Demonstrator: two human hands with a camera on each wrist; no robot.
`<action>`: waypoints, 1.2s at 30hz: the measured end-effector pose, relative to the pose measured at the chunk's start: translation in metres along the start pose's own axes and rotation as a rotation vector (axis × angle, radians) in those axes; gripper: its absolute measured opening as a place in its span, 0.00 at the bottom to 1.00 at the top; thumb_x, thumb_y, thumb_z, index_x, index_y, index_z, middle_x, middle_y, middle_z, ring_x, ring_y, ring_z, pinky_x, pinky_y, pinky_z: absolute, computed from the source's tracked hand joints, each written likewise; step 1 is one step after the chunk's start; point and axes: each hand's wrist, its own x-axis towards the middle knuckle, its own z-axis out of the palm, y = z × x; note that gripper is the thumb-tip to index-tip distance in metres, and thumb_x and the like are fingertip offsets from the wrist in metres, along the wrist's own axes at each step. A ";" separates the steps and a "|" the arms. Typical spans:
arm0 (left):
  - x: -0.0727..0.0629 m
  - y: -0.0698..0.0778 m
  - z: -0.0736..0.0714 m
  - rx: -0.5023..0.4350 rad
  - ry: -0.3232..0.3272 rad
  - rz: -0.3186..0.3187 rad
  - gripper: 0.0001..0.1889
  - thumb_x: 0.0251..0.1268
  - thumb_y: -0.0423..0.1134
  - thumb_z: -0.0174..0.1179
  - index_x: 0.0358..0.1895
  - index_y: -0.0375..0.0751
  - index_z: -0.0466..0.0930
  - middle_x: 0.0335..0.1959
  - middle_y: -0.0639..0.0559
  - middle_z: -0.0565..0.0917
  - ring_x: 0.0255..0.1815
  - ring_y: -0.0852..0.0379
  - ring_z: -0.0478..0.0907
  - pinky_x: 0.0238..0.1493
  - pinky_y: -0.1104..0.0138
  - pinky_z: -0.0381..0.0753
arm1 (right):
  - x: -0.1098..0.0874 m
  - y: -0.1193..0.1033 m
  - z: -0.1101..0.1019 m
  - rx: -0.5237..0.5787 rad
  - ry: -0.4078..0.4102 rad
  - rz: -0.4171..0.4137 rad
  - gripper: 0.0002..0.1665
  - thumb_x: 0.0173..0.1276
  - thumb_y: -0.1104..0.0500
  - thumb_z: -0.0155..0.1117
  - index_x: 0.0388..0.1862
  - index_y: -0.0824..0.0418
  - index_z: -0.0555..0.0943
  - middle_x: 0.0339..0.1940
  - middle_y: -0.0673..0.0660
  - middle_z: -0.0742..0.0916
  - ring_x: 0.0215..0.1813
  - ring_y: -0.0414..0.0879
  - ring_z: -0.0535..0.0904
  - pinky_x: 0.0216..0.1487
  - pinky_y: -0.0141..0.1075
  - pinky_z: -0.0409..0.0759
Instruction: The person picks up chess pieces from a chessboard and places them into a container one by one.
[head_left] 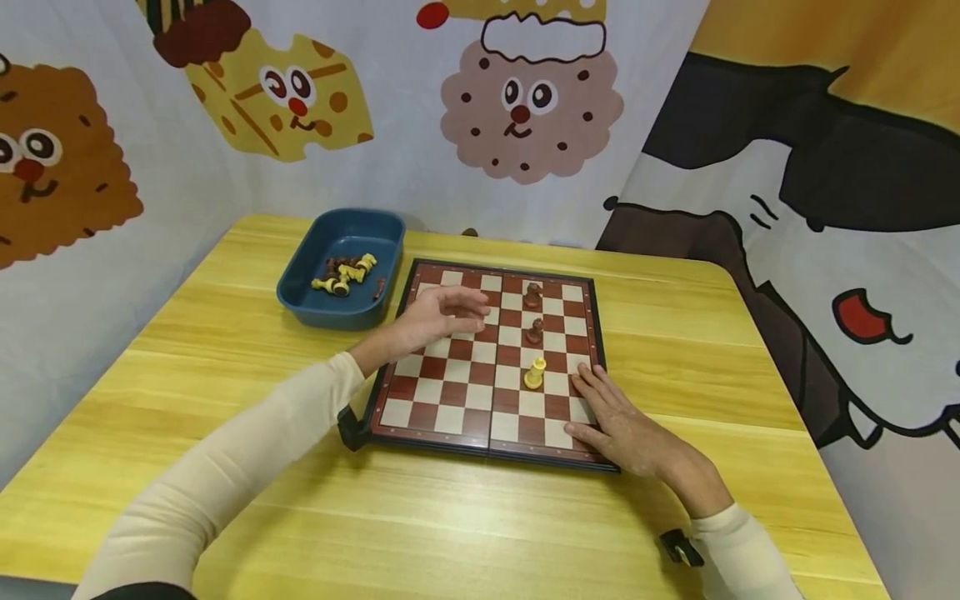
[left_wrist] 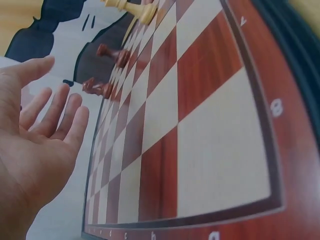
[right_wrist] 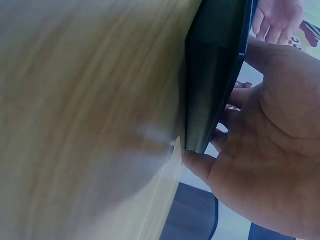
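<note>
One cloth (head_left: pixel 412 100): cartoon faces printed on it, hung round the back and sides.
Table (head_left: pixel 420 521): yellow wood grain, carries everything here.
Board (head_left: pixel 491 387): flat on the table, seam running near to far, dark rim, checkered brown and cream.
Tray (head_left: pixel 330 318): blue, just beyond the board's far left corner, apart from it.
Right hand (head_left: pixel 633 429): on the board's right edge, fingers fairly straight on the squares, thumb spread away from them; no piece held.
Left hand (head_left: pixel 446 317): hovers over the board's left half, palm side toward the pieces, thumb apart from loosely bent fingers, nothing between.
Loose pieces (head_left: pixel 351 272): yellow and brown, heaped in the tray, several on their sides.
Brown pieces (head_left: pixel 534 331): two, both upright right of the seam, one behind the other. Far one is to the right of the left fingertips and closer to that hand; near one, too close to call from here.
Yellow piece (head_left: pixel 534 373): upright, long axis vertical, nearest the person in that row. Right and nearer-side of the left fingertips; right fingers are closer, just beside it, not touching.
</note>
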 end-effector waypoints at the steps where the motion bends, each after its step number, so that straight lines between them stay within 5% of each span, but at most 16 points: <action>1: 0.000 0.000 0.002 -0.008 -0.003 0.000 0.22 0.69 0.30 0.67 0.64 0.31 0.77 0.57 0.39 0.82 0.56 0.45 0.79 0.58 0.56 0.81 | 0.000 0.000 0.000 -0.008 0.001 0.002 0.49 0.81 0.37 0.50 0.84 0.65 0.48 0.84 0.62 0.48 0.82 0.60 0.35 0.75 0.63 0.50; 17: -0.003 -0.004 0.035 -0.087 -0.099 -0.026 0.22 0.68 0.25 0.64 0.64 0.23 0.74 0.57 0.34 0.81 0.56 0.42 0.80 0.56 0.58 0.82 | -0.001 -0.005 -0.004 -0.054 -0.004 0.012 0.50 0.79 0.34 0.49 0.84 0.64 0.49 0.84 0.62 0.50 0.83 0.60 0.38 0.75 0.62 0.51; 27: -0.002 -0.013 0.058 -0.055 -0.249 -0.004 0.25 0.70 0.26 0.63 0.68 0.24 0.71 0.63 0.37 0.79 0.65 0.43 0.76 0.61 0.60 0.79 | 0.002 -0.003 -0.008 -0.068 -0.014 0.012 0.49 0.79 0.36 0.53 0.83 0.66 0.52 0.83 0.65 0.53 0.82 0.62 0.41 0.74 0.64 0.52; 36: 0.002 -0.015 0.075 0.034 -0.275 -0.056 0.21 0.75 0.30 0.60 0.68 0.32 0.75 0.63 0.45 0.81 0.60 0.53 0.79 0.62 0.64 0.77 | 0.000 -0.008 -0.011 -0.059 -0.020 0.028 0.51 0.79 0.33 0.50 0.83 0.65 0.51 0.84 0.64 0.52 0.82 0.62 0.40 0.75 0.63 0.50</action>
